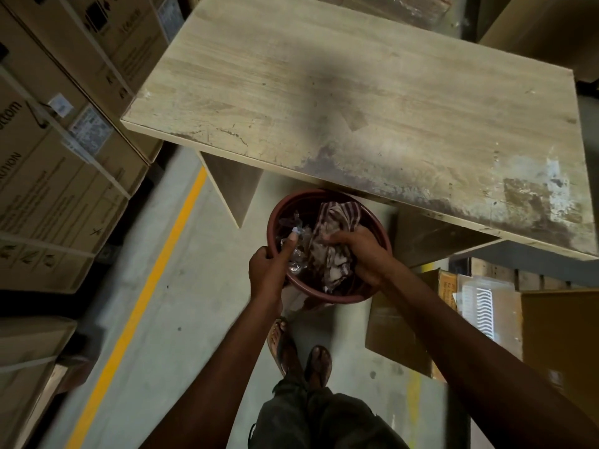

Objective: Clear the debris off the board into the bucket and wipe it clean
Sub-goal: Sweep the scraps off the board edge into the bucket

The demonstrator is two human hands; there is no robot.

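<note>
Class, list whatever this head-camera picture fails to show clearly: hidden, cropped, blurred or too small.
Head view, bottom of the bucket: covered by the striped cloth and plastic scraps.
Far edge and near right corner of the board: cut by the frame's top and right edges.
Print on the box labels: too small and blurred.

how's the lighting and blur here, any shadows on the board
Head view: dim, warm light; a soft dark shadow crosses the middle of the board; the cardboard boxes at left are motion-smeared and skewed by the wide lens; the bucket, left hand and right hand on the cloth look fairly sharp.
</note>
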